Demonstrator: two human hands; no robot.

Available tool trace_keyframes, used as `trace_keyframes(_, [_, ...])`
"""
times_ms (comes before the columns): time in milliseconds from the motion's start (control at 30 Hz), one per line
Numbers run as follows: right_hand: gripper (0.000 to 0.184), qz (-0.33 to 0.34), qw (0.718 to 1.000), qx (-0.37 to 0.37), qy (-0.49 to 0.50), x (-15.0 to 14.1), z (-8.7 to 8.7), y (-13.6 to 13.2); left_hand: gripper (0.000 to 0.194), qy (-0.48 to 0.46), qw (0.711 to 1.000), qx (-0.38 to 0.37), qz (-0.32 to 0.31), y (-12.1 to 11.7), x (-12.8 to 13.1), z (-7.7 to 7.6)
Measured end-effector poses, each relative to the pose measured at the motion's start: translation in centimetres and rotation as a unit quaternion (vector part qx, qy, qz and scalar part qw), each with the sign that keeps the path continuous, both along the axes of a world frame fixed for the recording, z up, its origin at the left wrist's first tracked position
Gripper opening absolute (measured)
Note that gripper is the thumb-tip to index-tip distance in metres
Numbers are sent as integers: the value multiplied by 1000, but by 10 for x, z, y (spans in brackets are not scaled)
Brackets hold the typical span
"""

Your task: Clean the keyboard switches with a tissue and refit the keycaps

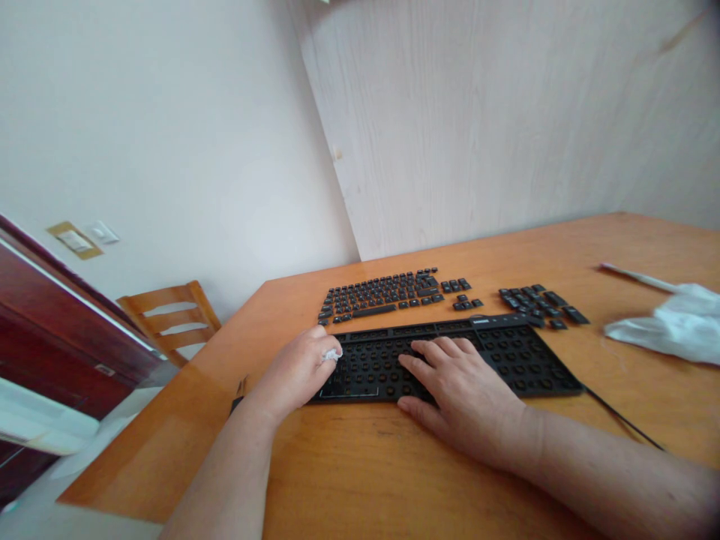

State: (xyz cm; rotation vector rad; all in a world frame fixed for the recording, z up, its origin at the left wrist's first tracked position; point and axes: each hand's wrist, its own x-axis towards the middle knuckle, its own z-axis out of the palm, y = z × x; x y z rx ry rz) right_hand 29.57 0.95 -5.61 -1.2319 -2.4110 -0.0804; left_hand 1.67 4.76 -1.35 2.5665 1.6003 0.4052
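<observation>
Keyboard base [523, 356], black and stripped of its caps, lies across the orange-brown wooden counter [349, 472], under and between the two hands. Behind the counter stand a pale wall [185, 135] and a whitish wood-grained panel [484, 112]. Off to the left are a slatted wooden chair [172, 319], a dark red door-like surface [50, 337] and two small wall plates [75, 240].

One base, one cable [624, 418] running from its right end, and two hands are in view. Loose black keycaps [388, 294] sit beyond the base in four clusters: a large block, a small group beside it, a smaller group nearer the base, and a right-hand group; the single caps are too small to count surely. One crumpled white sheet [675, 322] lies at the right, with one thin stick [635, 276] reaching out from it.

The left hand [298, 371] is at the base's left end, knuckles up, its fingers curled closed around a white wad [331, 354]. The right hand [466, 390] rests palm down over the middle, its fingers loosely spread on the base, thumb near the front edge.
</observation>
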Motion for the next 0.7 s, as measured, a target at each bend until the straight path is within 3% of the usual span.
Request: trace_keyframes(700, [49,1,1000,-2,0,0,2,0,21,49,997,-39,-48,-14,4,12])
